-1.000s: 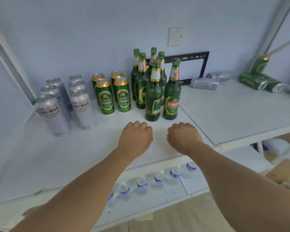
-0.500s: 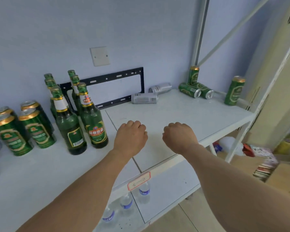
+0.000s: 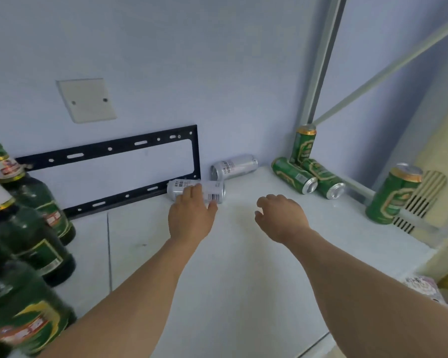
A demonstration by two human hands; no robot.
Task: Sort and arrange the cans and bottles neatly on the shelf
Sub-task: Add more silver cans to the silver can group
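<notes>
- The left hand [image 3: 190, 219] has its fingers spread over a silver can [image 3: 212, 191] lying on its side at the back edge of the shelf [image 3: 243, 267], not yet gripping.
- The right hand [image 3: 279, 218] hovers, fingers loosely curled, holding nothing.
- Green cans [image 3: 294, 175] lie toward the back right corner; green bottles [image 3: 34, 202] stand at the left.

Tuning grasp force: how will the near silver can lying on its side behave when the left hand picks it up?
The near silver can lies on its side on the smooth white shelf, so a nudge would probably roll it. Its wall looks like thin metal: likely light, and it may dent under a hard grip. The left hand reaches over it, fingers spread, seemingly not yet closed.
</notes>
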